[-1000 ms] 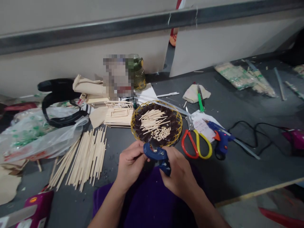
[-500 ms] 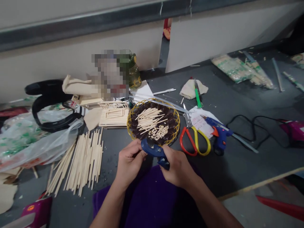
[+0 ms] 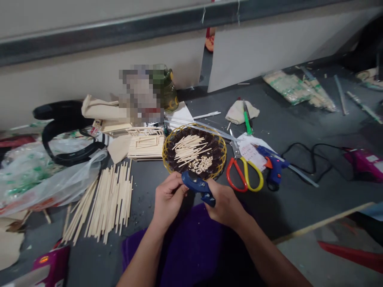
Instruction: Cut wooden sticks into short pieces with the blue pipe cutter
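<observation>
My right hand [image 3: 224, 201] is wrapped around a blue hand cutter [image 3: 195, 182], held over the table's near edge, just in front of the basket. My left hand [image 3: 170, 197] is closed in a pinch at the cutter's left end; whatever lies between its fingertips is hidden. Beyond both hands stands a round brown wicker basket [image 3: 220, 153] with a yellow rim. Inside it are thin wooden sticks [image 3: 190, 148] and a heap of tiny cut stick pieces [image 3: 202, 164]. A purple cloth [image 3: 191, 243] lies below my hands.
Long wooden sticks [image 3: 109, 199] lie at left, near a plastic bag [image 3: 60, 179]. A small stick-built model [image 3: 145, 147] stands left of the basket. Red-and-yellow scissors [image 3: 237, 173], a blue glue gun [image 3: 273, 167] and its cord are at right. A green-handled knife [image 3: 247, 119] rests on a cloth.
The view has shifted slightly, and both hands sit a little further right and higher in it. The grip on the cutter looks the same.
</observation>
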Tool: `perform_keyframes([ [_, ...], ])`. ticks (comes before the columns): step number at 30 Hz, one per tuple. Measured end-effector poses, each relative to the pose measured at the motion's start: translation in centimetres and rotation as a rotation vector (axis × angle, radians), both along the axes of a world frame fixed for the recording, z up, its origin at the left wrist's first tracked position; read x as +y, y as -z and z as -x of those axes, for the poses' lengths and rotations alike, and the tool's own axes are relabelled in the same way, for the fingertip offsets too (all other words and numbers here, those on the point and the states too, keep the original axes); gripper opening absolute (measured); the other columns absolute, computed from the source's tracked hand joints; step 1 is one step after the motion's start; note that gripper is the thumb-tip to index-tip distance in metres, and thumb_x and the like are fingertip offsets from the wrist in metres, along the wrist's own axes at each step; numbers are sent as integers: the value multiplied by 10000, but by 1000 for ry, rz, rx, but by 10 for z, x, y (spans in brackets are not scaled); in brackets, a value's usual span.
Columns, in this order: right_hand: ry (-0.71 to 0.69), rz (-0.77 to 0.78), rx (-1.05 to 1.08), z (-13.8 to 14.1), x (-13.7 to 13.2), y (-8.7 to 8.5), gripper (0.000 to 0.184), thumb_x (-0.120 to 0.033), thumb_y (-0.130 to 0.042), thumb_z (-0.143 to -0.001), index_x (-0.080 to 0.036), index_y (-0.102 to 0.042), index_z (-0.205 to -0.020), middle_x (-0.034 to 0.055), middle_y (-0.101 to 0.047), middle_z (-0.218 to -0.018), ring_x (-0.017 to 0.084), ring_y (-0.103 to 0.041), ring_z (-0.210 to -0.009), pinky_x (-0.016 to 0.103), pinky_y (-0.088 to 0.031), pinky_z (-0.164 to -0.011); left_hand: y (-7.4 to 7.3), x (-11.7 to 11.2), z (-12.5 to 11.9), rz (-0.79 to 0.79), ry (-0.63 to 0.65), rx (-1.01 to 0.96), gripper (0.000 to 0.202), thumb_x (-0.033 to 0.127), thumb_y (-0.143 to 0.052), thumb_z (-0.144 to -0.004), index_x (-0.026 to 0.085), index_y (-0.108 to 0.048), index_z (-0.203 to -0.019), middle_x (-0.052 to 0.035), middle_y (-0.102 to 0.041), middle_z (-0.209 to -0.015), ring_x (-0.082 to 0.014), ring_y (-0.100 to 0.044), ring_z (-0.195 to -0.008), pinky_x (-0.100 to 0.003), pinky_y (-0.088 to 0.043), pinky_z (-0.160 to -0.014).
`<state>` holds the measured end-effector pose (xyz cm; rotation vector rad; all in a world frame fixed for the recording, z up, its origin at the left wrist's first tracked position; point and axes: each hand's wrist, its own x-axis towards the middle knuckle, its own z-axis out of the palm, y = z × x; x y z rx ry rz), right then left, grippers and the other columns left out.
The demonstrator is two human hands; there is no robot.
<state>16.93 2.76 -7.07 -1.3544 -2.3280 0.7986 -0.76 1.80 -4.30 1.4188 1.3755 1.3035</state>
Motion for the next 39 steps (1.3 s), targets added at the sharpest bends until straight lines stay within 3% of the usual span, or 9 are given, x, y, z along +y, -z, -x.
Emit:
perform_keyframes([
  [7, 143, -181, -100, 4, -10, -5, 98, -208, -524, -770, -187, -535, -866, 69, -668, -748, 218, -644, -671, 273, -381, -573, 4, -3, -3, -25, -39, -13, 219, 279, -663, -833, 166, -685, -647, 5, -515, -609, -104, -468, -559, -205, -386, -511],
  [15, 50, 13, -156, 4, 2, -5, 173, -236, -565, -752, -191, -520, -913, 42, -690, -718, 213, -656, -644, 260, -381, -578, 9, -2, -3, -5, -62, -59, 164, 259, -678, -807, 164, -689, -673, 17, -522, -612, -94, -459, -542, -205, -384, -515],
  [39, 56, 62, -161, 5, 4, -4, 179, -214, -564, -761, -181, -534, -934, 75, -705, -757, 243, -679, -712, 272, -381, -603, 15, 0, 0, -5, -33, -95, 137, 196, -650, -799, 167, -681, -669, 25, -513, -630, -84, -458, -537, -201, -376, -514],
])
